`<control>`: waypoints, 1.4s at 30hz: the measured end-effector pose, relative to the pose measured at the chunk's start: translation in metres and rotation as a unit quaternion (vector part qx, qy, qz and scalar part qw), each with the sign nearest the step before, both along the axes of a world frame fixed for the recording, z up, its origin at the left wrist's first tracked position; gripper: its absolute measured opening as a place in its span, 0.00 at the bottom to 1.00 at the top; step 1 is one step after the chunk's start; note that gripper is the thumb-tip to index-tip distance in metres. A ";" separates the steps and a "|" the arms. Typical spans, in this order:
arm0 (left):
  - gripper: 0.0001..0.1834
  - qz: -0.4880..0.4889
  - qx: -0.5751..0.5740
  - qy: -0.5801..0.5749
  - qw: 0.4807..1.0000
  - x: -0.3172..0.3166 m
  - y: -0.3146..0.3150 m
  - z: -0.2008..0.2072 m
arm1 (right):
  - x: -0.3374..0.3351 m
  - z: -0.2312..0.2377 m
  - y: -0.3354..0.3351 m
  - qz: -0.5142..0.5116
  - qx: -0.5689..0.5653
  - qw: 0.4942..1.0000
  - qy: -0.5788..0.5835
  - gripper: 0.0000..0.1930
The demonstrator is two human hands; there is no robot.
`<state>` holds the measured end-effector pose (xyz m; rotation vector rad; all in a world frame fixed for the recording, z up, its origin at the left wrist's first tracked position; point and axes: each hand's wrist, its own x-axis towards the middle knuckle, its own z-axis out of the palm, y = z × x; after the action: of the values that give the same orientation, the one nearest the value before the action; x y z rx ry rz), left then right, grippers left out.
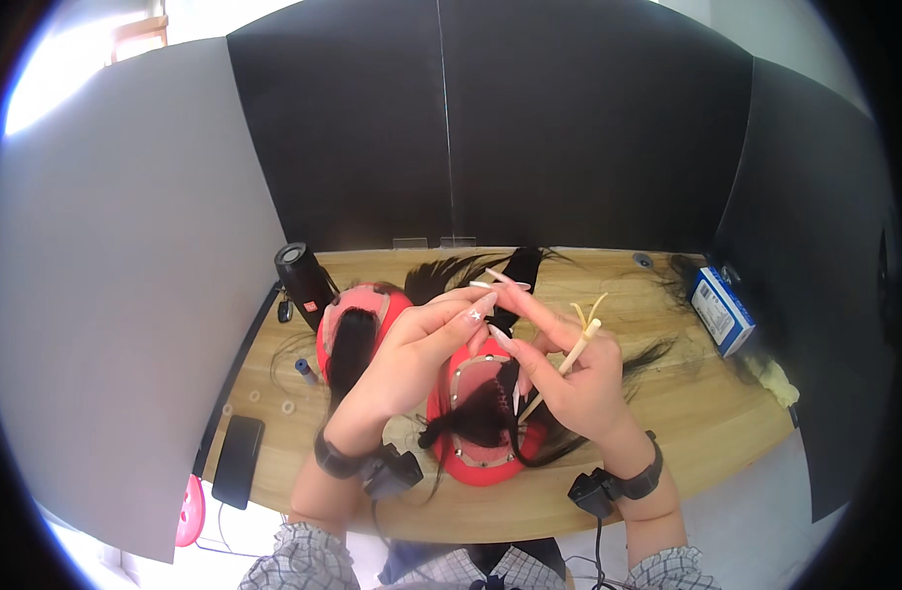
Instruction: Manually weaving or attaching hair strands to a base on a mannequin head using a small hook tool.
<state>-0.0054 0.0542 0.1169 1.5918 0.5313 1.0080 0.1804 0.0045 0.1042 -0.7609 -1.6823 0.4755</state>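
Note:
Over the near red head form (pixel 480 474) my two hands meet fingertip to fingertip. My left hand (pixel 416 344) has thumb and forefinger pinched together, and dark hair shows at the fingertips. My right hand (pixel 579 383) is closed round a pale wooden stick (pixel 579 346) with a yellow band tied at its upper end; its forefinger stretches past the left fingertips. A net cap with a patch of dark hair (pixel 480 415) sits on the near form, fixed with several pins. Loose strands hang across its right side. The exact grip between the fingertips is partly hidden.
A second red head form (pixel 397 300) with dark hair stands at the left behind my left hand, beside a black cylindrical speaker (pixel 298 270). A blue and white box (pixel 722 310) lies at the right. Black panels (pixel 588 128) enclose the wooden table (pixel 687 413).

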 end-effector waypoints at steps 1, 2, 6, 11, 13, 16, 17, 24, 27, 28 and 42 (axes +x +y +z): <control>0.15 0.001 0.004 -0.007 1.000 0.001 0.000 0.000 | 0.001 -0.001 -0.001 -0.007 -0.025 1.000 -0.005 0.23; 0.18 0.002 0.008 -0.013 1.000 0.002 -0.001 0.001 | 0.000 -0.002 -0.002 -0.007 -0.023 1.000 -0.005 0.23; 0.18 -0.024 0.049 -0.021 0.998 0.000 0.000 0.000 | -0.005 -0.008 -0.001 -0.031 0.011 0.999 0.028 0.16; 0.20 -0.008 0.075 -0.027 0.997 -0.002 0.001 0.003 | -0.007 -0.009 0.001 -0.044 0.040 0.995 0.085 0.11; 0.19 0.007 0.053 -0.035 0.998 -0.005 0.005 0.002 | -0.003 -0.006 0.000 -0.058 0.042 0.997 0.040 0.10; 0.19 0.010 0.080 -0.086 0.993 -0.007 0.009 0.001 | -0.006 -0.010 0.002 -0.033 0.023 0.997 0.071 0.10; 0.19 0.002 0.065 -0.125 0.990 -0.008 0.009 0.001 | -0.006 -0.011 0.004 -0.031 0.023 0.997 0.071 0.10; 0.19 -0.117 -0.048 -0.352 0.927 -0.016 0.011 0.005 | -0.005 -0.013 0.007 -0.033 0.012 0.999 0.033 0.09; 0.17 -0.092 -0.034 -0.366 0.926 -0.024 0.016 0.012 | -0.004 -0.010 0.008 -0.028 0.000 1.000 0.012 0.09; 0.16 -0.039 -0.011 -0.348 0.937 -0.028 0.017 0.014 | -0.003 -0.009 0.008 -0.028 -0.002 1.000 -0.004 0.08; 0.15 0.413 0.245 -0.231 0.846 -0.106 0.041 0.023 | -0.005 -0.004 0.006 -0.013 -0.113 0.993 0.042 0.11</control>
<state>-0.1110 0.0950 0.1402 1.4557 0.6647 2.2656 0.1752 0.0108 0.0999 -0.9125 -1.5544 0.6783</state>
